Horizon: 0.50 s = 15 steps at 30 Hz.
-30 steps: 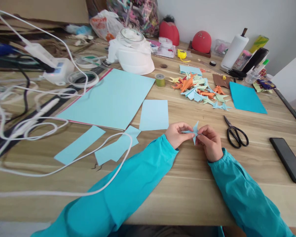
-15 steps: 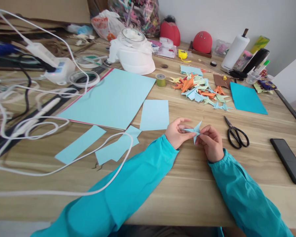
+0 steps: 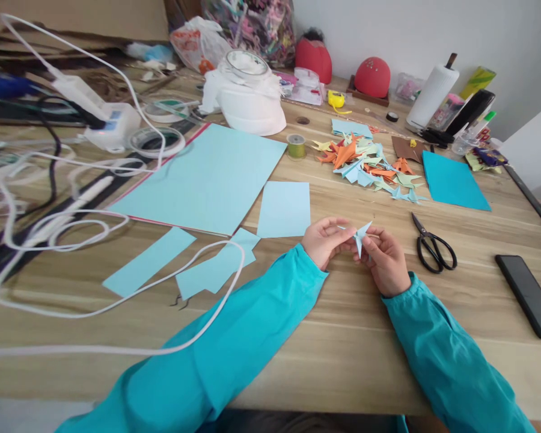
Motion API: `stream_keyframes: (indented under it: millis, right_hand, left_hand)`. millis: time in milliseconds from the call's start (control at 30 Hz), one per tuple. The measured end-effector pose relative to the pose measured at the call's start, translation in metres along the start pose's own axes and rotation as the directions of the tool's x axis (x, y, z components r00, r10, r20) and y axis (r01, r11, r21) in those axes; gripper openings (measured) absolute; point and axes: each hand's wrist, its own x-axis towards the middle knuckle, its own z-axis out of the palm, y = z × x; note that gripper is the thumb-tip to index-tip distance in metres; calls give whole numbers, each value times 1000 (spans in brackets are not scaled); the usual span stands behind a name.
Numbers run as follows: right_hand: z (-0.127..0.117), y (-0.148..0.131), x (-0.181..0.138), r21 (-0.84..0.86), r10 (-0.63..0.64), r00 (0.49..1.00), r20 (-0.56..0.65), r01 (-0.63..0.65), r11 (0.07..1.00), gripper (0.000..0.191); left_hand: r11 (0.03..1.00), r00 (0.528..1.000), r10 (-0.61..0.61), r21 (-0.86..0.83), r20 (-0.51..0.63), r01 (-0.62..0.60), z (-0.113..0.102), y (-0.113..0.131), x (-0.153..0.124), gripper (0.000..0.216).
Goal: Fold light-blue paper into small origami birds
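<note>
Both hands meet over the wooden table [image 3: 342, 337] on a small light blue folded paper figure [image 3: 360, 236] with pointed flaps. My left hand [image 3: 325, 242] pinches its left side with fingertips. My right hand [image 3: 386, 260] pinches its right side, fingers curled. Both arms wear teal sleeves. A light blue paper rectangle [image 3: 284, 208] lies just left of my left hand. Black scissors [image 3: 433, 243] lie just right of my right hand.
A pile of folded paper figures [image 3: 369, 165] in orange, blue and green lies beyond the hands. A large light blue sheet [image 3: 207, 177], blue offcuts [image 3: 149, 261], a teal sheet [image 3: 453, 180], a black phone [image 3: 528, 296], white cables [image 3: 117, 300], a thread spool [image 3: 296, 145] and clutter fill the table.
The paper figure has been turned and folded closer between the fingertips; its flaps now point up and right. Both hands stayed in about the same place.
</note>
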Motion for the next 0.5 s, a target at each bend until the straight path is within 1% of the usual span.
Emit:
stream_keyframes:
  millis: [100,133,233,333,433,500]
  right_hand:
    - [2,-3,0,72,74,997,-29,-72,995,33]
    - [3,-4,0,95,95,995,-31,-92,991,32]
    - [4,-5,0,115,126,992,-12,-124,986,29]
    - [4,-4,0,88,111,994,21,-112,990,25]
    - [3,-3,-1,43,84,994,66,-87,995,21]
    - [2,-3,-1,3,88,992,91,-89,996,20]
  left_hand:
    - [1000,994,6,5,106,-7,0,0,-1,39]
    - [1000,992,15,23,121,-18,0,0,-1,36]
    - [988,993,73,132,89,-84,-1,1,-2,29]
    - [962,990,123,239,64,-134,0,4,-3,20]
    - [941,989,146,304,27,-147,1,7,-4,13]
    - [927,988,154,344,11,-148,0,10,-4,11]
